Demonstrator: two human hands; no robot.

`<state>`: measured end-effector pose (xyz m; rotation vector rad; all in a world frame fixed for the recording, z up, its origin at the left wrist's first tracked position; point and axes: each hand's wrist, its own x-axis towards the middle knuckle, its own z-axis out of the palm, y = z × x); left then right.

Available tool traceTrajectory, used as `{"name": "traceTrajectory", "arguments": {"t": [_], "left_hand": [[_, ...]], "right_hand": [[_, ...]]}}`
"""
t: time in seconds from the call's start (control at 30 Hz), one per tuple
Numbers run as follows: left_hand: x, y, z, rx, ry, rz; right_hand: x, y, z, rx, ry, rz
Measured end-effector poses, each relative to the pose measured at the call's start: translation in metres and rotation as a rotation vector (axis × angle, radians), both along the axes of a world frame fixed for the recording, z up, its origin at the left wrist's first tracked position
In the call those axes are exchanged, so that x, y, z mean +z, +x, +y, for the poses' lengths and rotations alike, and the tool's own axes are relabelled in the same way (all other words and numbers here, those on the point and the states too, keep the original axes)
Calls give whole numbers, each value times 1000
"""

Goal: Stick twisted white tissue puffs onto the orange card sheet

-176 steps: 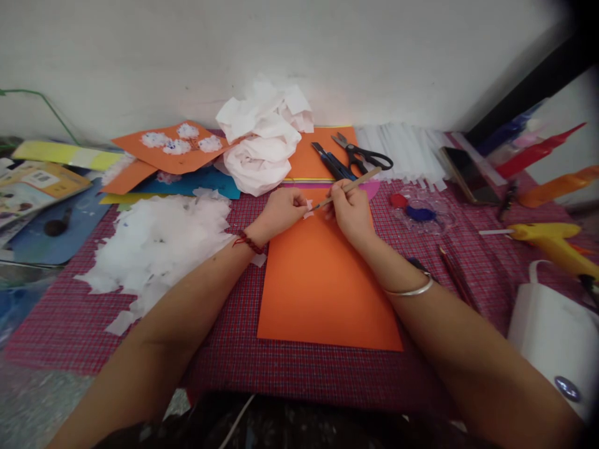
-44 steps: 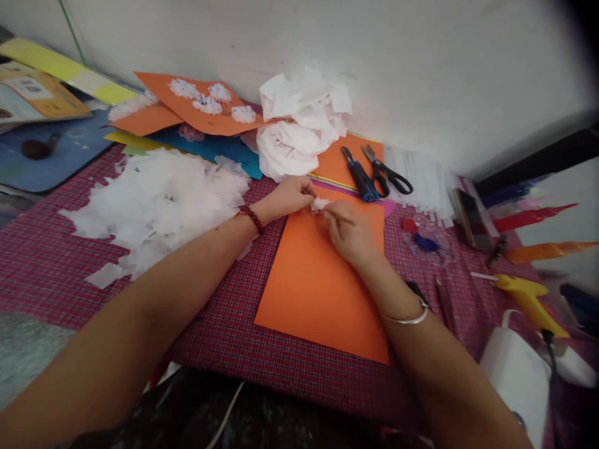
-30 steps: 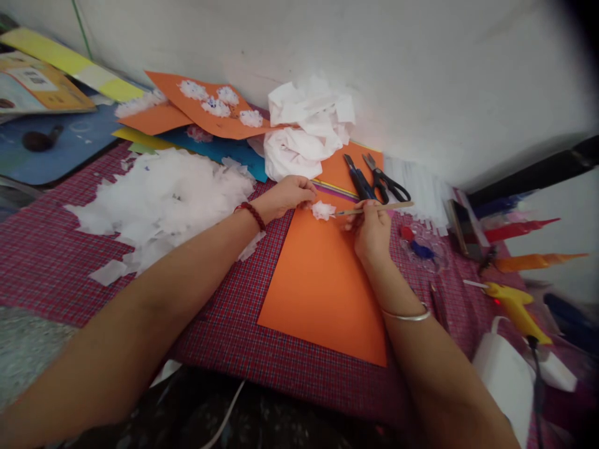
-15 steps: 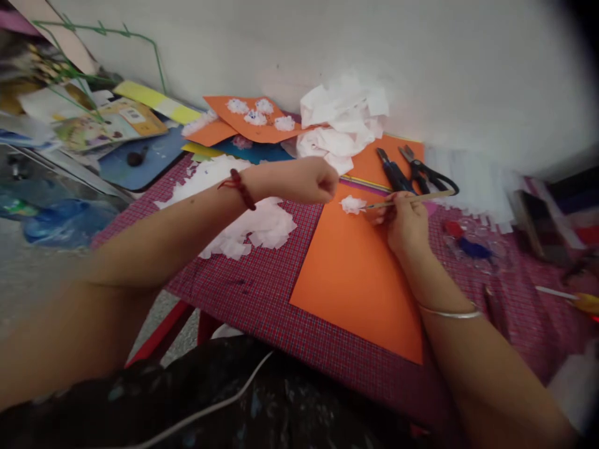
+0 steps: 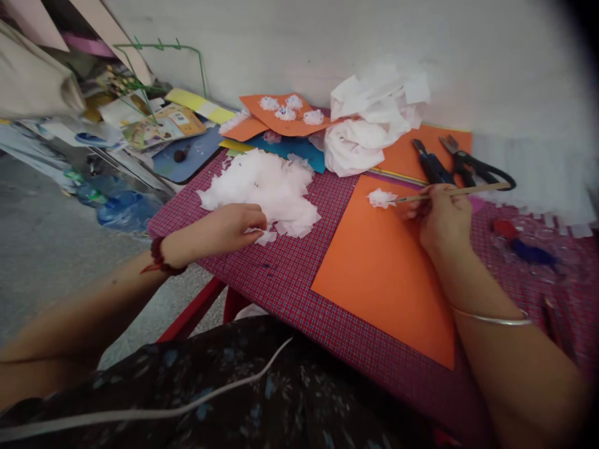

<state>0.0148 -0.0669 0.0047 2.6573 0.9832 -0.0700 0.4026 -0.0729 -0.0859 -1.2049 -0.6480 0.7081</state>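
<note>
My right hand [image 5: 447, 218] is closed around a thin wooden stick [image 5: 482, 188]. The stick's left tip touches a ruffled tuft of white paper [image 5: 382, 198] near the top of an orange sheet [image 5: 379, 268]. My left hand [image 5: 229, 227] is at the lower edge of a heap of small white paper pieces [image 5: 266, 181]. Its thumb and forefinger are bent together at a small white paper piece [image 5: 266, 237], with their contact partly hidden.
Orange paper with white tufts [image 5: 299, 123] and crumpled white paper [image 5: 355, 146] lie along the wall. Cutting tools [image 5: 433, 165], including black-handled ones [image 5: 482, 165], lie behind my right hand. White paper strips [image 5: 538, 181] and clear plastic with red and blue parts [image 5: 533, 249] are at right.
My left hand has moved away from the orange sheet, left and down to the white paper heap. My right hand keeps the stick at the tuft. The view has shifted left.
</note>
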Motion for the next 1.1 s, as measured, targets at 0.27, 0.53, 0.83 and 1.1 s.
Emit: {"name": "traceTrajectory", "arguments": {"t": [0.27,0.53,0.83,1.1], "left_hand": [[-43,-12,-34,99,211,-20],[-57,-12,-33,104,297,-57],[-42,-22,-18,-76,179,1],[-37,-7,-18,63,154,-28]], "right_hand": [[-1,-2,-2,-8,0,-38],[-1,-3,-3,-6,44,-33],[-3,-2,-3,9,7,-58],[2,-7,-4,-25,9,-24]]}}
